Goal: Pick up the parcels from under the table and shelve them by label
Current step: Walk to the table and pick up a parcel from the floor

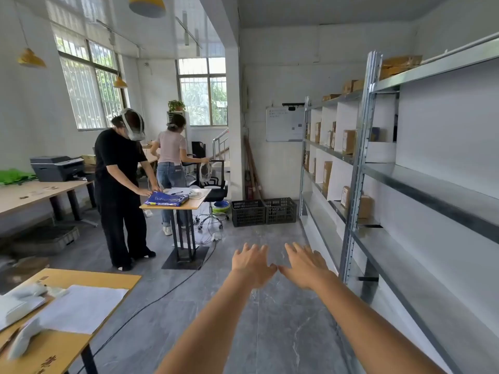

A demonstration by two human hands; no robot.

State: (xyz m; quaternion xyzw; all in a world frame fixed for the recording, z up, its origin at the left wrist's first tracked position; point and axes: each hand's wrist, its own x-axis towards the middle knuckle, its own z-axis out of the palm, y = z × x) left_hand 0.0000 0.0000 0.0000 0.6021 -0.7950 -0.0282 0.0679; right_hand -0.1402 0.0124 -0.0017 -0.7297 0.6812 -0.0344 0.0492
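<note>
I can see brown cardboard parcels (349, 141) only on the far metal shelving (359, 163) along the right wall, standing upright in the white-backed bays on several levels; the near bays of that rack are bare. Both of my hands are stretched out in front of me over the grey floor (270, 333), palms down. The left hand (252, 265) has an apart grip, fingers spread and holding nothing; the right hand (305, 267) is the same, and their thumb tips meet or nearly meet (I cannot tell which). At lower left is the corner of a wooden tabletop (81, 344) with white paper sheets (81, 309) on it. Further back, a person in black (118, 190) stands at a small tabletop (194, 202) with a blue package (166, 198) lying on it. Two black crates (263, 211) sit on the floor against the back wall.
</note>
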